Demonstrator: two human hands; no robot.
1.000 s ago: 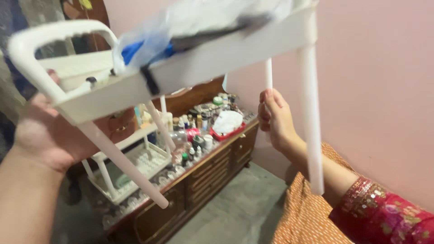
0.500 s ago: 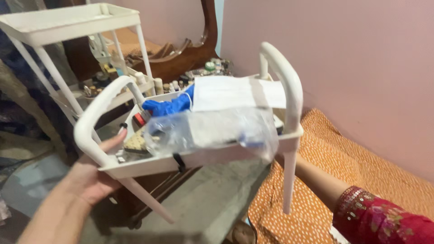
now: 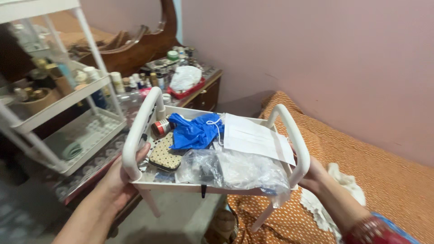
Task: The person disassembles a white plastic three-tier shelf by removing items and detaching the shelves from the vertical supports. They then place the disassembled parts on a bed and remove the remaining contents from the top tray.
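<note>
A: Tray shelf [image 3: 153, 183], white plastic with two looped handles and short legs, is held up in the air in front of the person, above the floor and beside the bed. Who holds it?

B: Both hands. The left hand [image 3: 118, 177] is under the left handle [image 3: 138, 131], and its fingers [image 3: 143, 151] are closed around the handle's lower end. The right hand [image 3: 314, 174] is at the right handle [image 3: 296, 142]; it grips the side of the tray, but the fingers are hidden behind the handle, so I cannot tell exactly how they close.

A: What lies inside the tray?

B: Nearest to the person is a clear plastic bag [image 3: 235, 171] with some dark things in it. Just behind it, on the left, is a small dotted pouch [image 3: 166, 155]. Then comes a blue crumpled cloth [image 3: 195, 132], and beside it on the right a white sheet of paper [image 3: 255, 138]. A small round tin [image 3: 160, 127] is near the far left corner.

A: And around it?

B: On the right is the bed with an orange dotted cover [image 3: 384, 180] and a white cloth [image 3: 339, 187] on it. On the left stands a white rack [image 3: 68, 104] with shelves. Farther away is a wooden desk [image 3: 205, 92] full of small bottles, against the pink wall [image 3: 316, 58].
</note>
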